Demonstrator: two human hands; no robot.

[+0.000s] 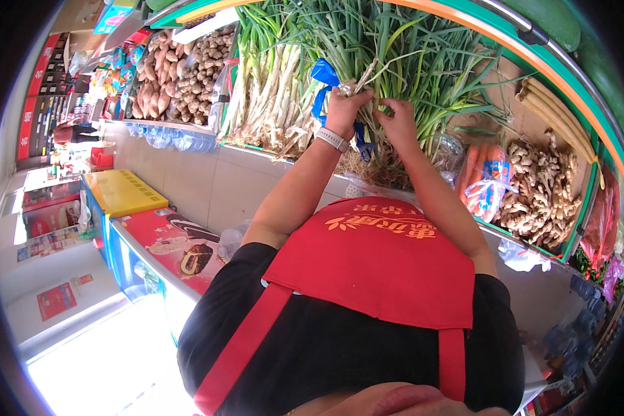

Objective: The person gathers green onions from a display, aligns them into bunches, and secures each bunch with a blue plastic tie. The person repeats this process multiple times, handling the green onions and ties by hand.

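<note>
My left hand (349, 110), with a pale watch strap at its wrist, is closed around a few scallion stalks (366, 75) whose tips are dry and pale. Thumb and fingertips of my right hand (395, 117) meet at the same bunch, just beside the left; whether they pinch a stalk is hard to see. Blue tape (325, 78) hangs around stalks by my left wrist, and more blue tape (364, 143) lies lower among the roots. Green scallion leaves (421, 62) spread beyond both hands. Thick white leek stalks (270, 93) lie to the left.
Potatoes (200, 78) and sweet potatoes (158, 78) fill the bin at left. Bagged carrots (483, 177), ginger (541, 192) and long pale roots (556, 114) lie at right. A freezer (171, 244) stands behind at left. A person (73, 133) is far off at left.
</note>
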